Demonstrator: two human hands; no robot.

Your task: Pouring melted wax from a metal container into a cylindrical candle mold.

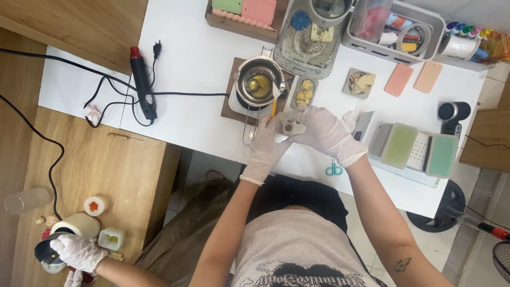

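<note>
Both my hands wear white gloves and meet over the near part of the white table point(196, 101). My left hand point(267, 142) and my right hand point(326, 133) together hold a small pale round object point(289, 127) with a dark spot in its middle. Just beyond them a metal pouring pot point(260, 79) with yellowish liquid sits on a small hot plate on a brown board. A yellow stick point(273, 109) pokes out between the pot and my fingers.
A heat gun point(142, 82) with black cables lies at left. Green and white moulds point(414, 146), scissors point(334, 169), pink slabs point(398, 79), trays of supplies point(393, 26) and markers are at right. Another person's gloved hand point(79, 252) works among candles on the wooden bench at lower left.
</note>
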